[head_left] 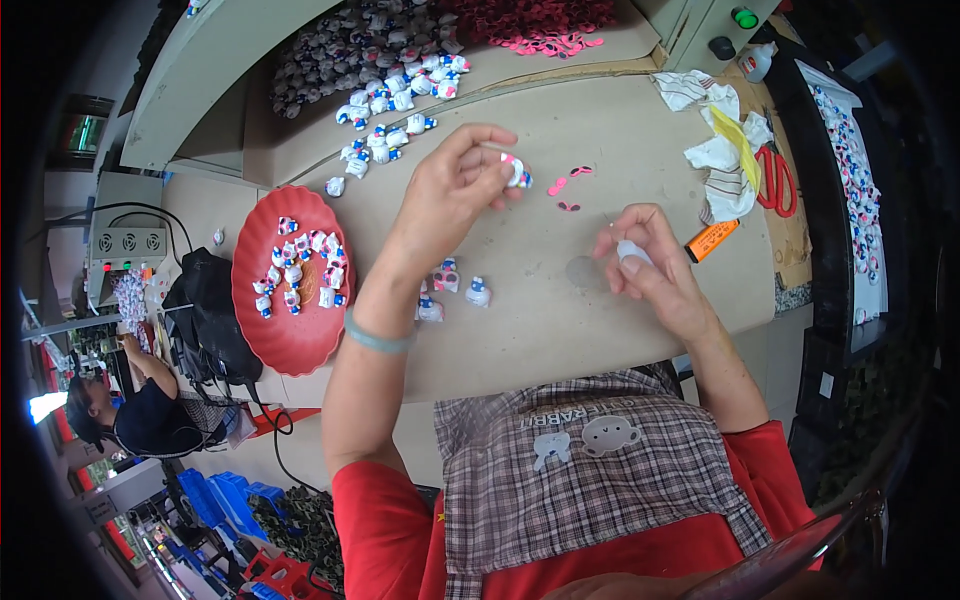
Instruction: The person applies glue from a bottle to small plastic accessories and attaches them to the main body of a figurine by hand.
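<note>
Left hand (pixel 455 185) pinches a small white figurine (pixel 516 171); right hand (pixel 650 262) grips a white tube (pixel 632 251) over the beige worktop (pixel 540 320)

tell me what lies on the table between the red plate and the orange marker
In the head view, three small white-and-blue toy figures lie between the red round plate and the orange marker pen, beneath the left forearm; otherwise bare tabletop.

A beige table (pixel 620 330) carries a red plate (pixel 290 345), small figurines (pixel 450 285), rags (pixel 715 150) and scissors (pixel 778 180).

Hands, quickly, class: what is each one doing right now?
Left hand: closed on a small white figurine, pinched at the fingertips.
Right hand: closed around a small white object.
</note>
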